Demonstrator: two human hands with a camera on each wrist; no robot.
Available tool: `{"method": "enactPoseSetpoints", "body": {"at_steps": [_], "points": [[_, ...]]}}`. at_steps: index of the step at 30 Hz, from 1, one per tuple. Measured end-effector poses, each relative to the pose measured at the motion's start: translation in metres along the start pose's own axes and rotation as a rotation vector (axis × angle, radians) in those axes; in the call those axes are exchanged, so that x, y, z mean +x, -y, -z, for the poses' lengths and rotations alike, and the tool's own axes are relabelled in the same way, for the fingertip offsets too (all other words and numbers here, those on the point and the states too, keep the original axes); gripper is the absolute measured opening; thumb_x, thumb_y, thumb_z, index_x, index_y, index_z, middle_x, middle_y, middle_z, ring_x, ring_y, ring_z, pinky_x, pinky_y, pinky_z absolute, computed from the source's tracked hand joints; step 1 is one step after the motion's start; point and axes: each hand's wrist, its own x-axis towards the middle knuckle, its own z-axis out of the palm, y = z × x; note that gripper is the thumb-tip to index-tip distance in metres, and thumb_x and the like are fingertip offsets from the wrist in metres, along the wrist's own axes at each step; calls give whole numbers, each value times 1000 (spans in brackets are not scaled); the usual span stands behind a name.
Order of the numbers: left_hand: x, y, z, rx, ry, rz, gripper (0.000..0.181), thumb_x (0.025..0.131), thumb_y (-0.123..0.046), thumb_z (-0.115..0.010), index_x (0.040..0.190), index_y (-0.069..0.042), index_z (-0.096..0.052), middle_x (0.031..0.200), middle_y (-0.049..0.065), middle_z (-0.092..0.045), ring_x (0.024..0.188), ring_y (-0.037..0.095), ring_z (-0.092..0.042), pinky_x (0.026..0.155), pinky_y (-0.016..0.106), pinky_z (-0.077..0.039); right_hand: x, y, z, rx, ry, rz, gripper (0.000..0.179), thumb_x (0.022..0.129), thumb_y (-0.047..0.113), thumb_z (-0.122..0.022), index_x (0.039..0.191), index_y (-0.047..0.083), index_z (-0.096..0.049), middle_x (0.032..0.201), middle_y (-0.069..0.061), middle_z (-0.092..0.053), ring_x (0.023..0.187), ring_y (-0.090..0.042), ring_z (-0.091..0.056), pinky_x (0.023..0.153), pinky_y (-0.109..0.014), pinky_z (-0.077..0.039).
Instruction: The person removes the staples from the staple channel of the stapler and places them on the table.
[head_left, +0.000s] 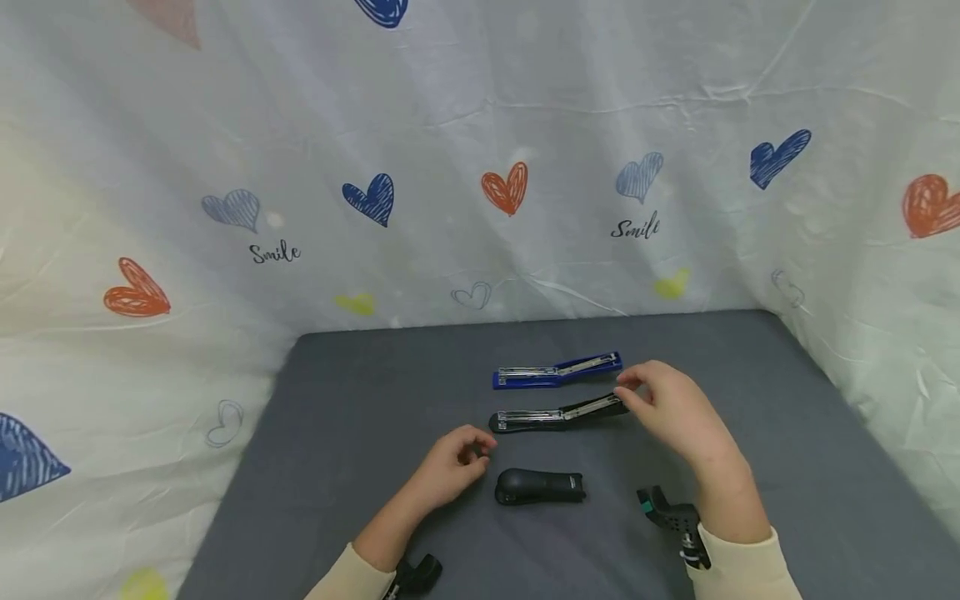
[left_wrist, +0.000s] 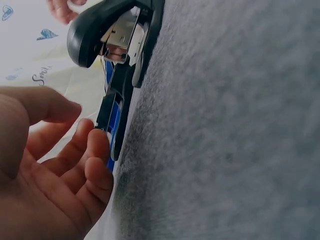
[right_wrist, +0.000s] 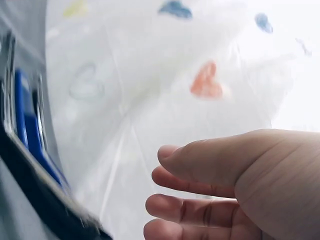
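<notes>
Two staplers lie folded open side by side: a blue one [head_left: 527, 379] at the back, a black one [head_left: 528, 421] in front of it. Nearer the person, a second black stapler [head_left: 540, 487] lies folded together. My left hand [head_left: 447, 468] is by the open black stapler's left end, fingers loosely bent and holding nothing; whether the fingertips touch it, I cannot tell. By the raised right end is my right hand [head_left: 678, 408]. In the right wrist view its thumb and fingers [right_wrist: 165, 207] are apart, with nothing between them, and the black stapler [right_wrist: 42, 192] stands off to the left.
A dark grey cloth [head_left: 360, 417] covers the table. Behind and beside it hangs a white curtain [head_left: 450, 125] printed with hearts. Black camera mounts [head_left: 671, 517] sit on both wrists, close to the cream sleeves.
</notes>
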Motion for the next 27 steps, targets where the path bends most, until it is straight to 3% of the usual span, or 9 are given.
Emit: {"method": "enactPoseSetpoints", "body": {"at_steps": [4, 11, 15, 20, 23, 27], "points": [[-5, -2, -2, 49, 94, -32, 25, 92, 3, -69, 115, -6, -72, 103, 0, -62, 74, 8, -53, 68, 27, -47, -1, 20, -19, -23, 26, 85, 13, 98, 17, -70, 108, 8, -74, 99, -1, -64, 72, -12, -54, 66, -36, -48], [-6, -7, -6, 59, 216, -47, 32, 86, 2, -76, 117, -8, -71, 104, -2, -60, 67, 4, -53, 61, 24, -47, -3, 57, -64, -42, 110, 278, 14, 95, 21, -76, 106, 13, -75, 98, 7, -63, 78, -8, -60, 70, -32, -52], [-5, -8, -8, 106, 233, -65, 34, 83, -2, -80, 115, -8, -70, 101, -4, -58, 65, 2, -51, 58, 22, -46, -5, 70, -82, -48, 208, 365, 19, 94, 27, -77, 109, 14, -75, 102, 5, -64, 86, -11, -63, 76, -34, -53], [-1, -7, -14, 211, 222, -55, 33, 78, -11, -86, 108, -9, -71, 91, -7, -56, 66, 2, -46, 59, 21, -42, -10, 79, -96, -82, 348, 378, 31, 86, 32, -85, 112, 16, -76, 104, 7, -65, 91, -8, -63, 79, -34, -54], [-1, -7, -16, 251, 216, -48, 31, 78, -14, -88, 102, -11, -70, 87, -8, -53, 67, 3, -45, 61, 21, -40, -13, 84, -104, -137, 361, 394, 32, 82, 26, -88, 110, 14, -77, 98, 7, -65, 85, -7, -62, 75, -31, -53], [-3, -11, -15, 264, 214, -52, 34, 79, -16, -88, 109, -12, -74, 86, -9, -52, 70, 4, -45, 64, 22, -41, -14, 88, -112, -201, 326, 453, 29, 82, 20, -88, 108, 12, -77, 89, 6, -62, 74, -6, -57, 68, -27, -51]]}}
